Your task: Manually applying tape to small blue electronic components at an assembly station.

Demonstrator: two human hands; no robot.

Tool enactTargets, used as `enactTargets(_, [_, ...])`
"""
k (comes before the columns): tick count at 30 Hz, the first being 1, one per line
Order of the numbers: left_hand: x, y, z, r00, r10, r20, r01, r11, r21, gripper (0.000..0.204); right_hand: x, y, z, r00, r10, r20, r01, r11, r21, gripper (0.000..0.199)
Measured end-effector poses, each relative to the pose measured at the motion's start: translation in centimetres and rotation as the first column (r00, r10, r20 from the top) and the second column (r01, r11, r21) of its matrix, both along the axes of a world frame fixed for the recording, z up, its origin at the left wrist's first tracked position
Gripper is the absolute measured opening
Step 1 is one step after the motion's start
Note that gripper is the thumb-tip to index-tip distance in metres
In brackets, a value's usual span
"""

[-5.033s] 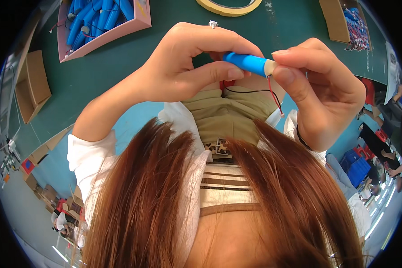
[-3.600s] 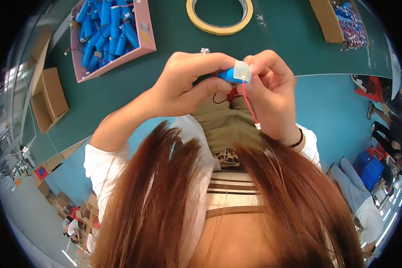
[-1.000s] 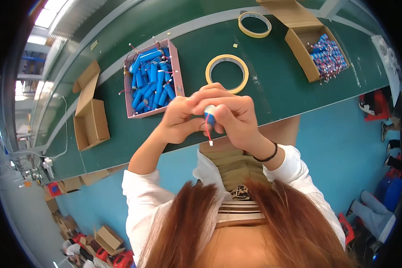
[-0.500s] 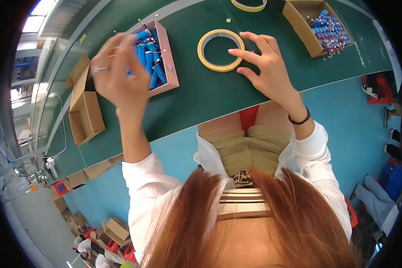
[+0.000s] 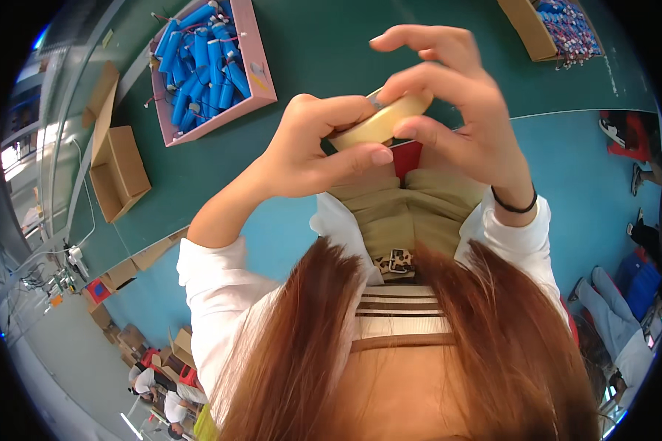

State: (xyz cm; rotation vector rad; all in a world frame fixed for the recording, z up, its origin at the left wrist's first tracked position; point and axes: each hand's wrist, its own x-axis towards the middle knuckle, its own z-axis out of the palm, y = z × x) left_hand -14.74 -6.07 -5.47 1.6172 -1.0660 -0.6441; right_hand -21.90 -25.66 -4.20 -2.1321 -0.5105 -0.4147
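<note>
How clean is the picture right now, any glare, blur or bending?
In the head view, the edge of the green table curves and the corners go black; in that same view, bright patches glare at the left rim; also in the head view, the right hand looks slightly smeared, while the roll of tape can be made out.

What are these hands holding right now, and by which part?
A roll of pale yellow tape, held by its ring: the left hand at its left side, the right hand at its right.
</note>
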Motion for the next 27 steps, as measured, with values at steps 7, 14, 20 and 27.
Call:
enactTargets(7, [-1.3,0.2,-0.3,0.982,0.06,-0.178,-0.091,0.981,-0.174,0.029,-2.6,4.0,-1.5,0.949,-0.301,0.096,0.259,0.914,0.313,0.019])
enactTargets(14, [-1.4,0.1,-0.7,0.853,0.211,0.478,-0.062,0.949,-0.309,0.036,-2.3,6.0,-2.5,0.924,-0.342,0.173,0.234,0.861,0.452,0.014])
enactTargets(20, [-1.2,-0.1,-1.1,0.762,0.293,0.578,-0.052,0.917,-0.396,0.035,-1.7,7.2,-3.0,0.877,-0.383,0.289,0.194,0.835,0.515,0.01])
enactTargets(27, [-1.0,-0.2,-1.9,0.687,0.35,0.637,0.011,0.871,-0.491,0.035,-2.0,7.4,-2.9,0.864,-0.393,0.316,0.202,0.844,0.497,0.012])
